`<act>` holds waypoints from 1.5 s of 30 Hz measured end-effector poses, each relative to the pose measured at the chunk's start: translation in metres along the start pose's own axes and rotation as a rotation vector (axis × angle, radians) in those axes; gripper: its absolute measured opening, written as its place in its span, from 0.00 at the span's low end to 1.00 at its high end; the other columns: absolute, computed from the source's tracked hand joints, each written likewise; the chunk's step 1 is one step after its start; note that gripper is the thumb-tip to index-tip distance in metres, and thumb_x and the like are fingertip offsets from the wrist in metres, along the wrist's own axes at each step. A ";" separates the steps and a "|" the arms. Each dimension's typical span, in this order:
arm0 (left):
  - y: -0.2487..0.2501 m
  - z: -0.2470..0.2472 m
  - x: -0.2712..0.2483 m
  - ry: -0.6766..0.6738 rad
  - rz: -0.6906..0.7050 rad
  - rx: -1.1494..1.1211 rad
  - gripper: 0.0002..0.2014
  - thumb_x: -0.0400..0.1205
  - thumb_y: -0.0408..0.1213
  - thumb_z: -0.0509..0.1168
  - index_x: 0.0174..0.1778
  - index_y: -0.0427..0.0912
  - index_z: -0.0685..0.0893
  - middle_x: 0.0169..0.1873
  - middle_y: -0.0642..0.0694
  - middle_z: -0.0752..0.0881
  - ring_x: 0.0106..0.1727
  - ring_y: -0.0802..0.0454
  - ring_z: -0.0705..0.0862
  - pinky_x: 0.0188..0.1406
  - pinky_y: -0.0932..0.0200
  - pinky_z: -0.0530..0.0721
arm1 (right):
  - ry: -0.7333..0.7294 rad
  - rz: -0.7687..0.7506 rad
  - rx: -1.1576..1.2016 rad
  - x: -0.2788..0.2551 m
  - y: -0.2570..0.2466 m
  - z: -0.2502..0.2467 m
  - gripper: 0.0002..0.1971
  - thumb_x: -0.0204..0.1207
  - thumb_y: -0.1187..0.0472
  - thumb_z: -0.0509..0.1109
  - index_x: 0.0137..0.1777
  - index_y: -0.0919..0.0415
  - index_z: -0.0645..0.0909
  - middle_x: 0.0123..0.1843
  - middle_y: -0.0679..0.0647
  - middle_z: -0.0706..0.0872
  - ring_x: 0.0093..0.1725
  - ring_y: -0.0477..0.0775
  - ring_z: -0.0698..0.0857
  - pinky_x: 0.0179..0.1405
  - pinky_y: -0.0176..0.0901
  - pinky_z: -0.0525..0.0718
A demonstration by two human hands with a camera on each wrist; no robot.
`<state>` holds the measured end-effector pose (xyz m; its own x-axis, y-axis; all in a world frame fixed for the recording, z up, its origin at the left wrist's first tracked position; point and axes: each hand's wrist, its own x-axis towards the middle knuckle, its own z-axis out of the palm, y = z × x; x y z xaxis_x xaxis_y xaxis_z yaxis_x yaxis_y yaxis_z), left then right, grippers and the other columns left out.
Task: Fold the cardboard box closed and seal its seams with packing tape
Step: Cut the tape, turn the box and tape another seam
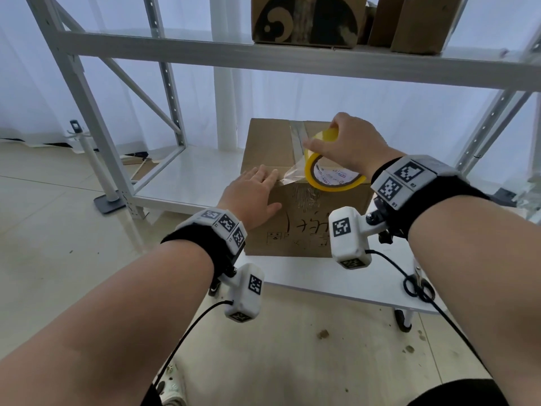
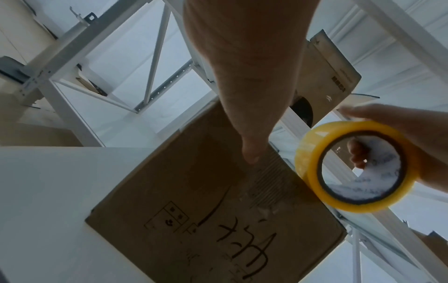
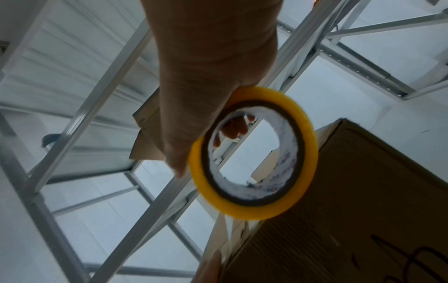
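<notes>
A closed brown cardboard box (image 1: 272,148) with black handwriting on its front stands on a low white table (image 1: 336,276). Old clear tape runs along its top seam. My left hand (image 1: 254,194) lies flat over the box's near top edge, fingers straight, pressing the free end of a clear tape strip (image 1: 292,174). My right hand (image 1: 348,142) grips a yellow tape roll (image 1: 330,171) just above the box top, fingers through its core. The roll (image 2: 351,168) shows in the left wrist view beside the box (image 2: 194,220), and the same roll (image 3: 254,153) and box (image 3: 351,210) appear in the right wrist view.
A white metal shelving rack (image 1: 263,57) stands behind the table, with cardboard boxes (image 1: 307,19) on its upper shelf. Black-handled scissors (image 1: 418,285) lie at the table's right end. A white stand on a grey base (image 1: 108,200) is on the floor to the left.
</notes>
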<state>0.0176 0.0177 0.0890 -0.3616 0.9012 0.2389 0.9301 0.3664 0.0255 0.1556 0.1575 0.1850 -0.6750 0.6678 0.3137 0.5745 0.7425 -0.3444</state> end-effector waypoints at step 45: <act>-0.004 -0.016 0.003 -0.178 -0.128 0.043 0.33 0.82 0.63 0.50 0.82 0.60 0.50 0.82 0.38 0.57 0.81 0.39 0.60 0.78 0.44 0.59 | 0.057 0.053 -0.123 -0.014 -0.007 -0.001 0.24 0.75 0.41 0.62 0.63 0.57 0.77 0.52 0.53 0.81 0.54 0.58 0.78 0.46 0.48 0.74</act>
<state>0.0134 0.0156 0.1049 -0.4862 0.8717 0.0611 0.8734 0.4869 0.0023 0.1616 0.1426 0.1838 -0.6171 0.7052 0.3491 0.6632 0.7049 -0.2516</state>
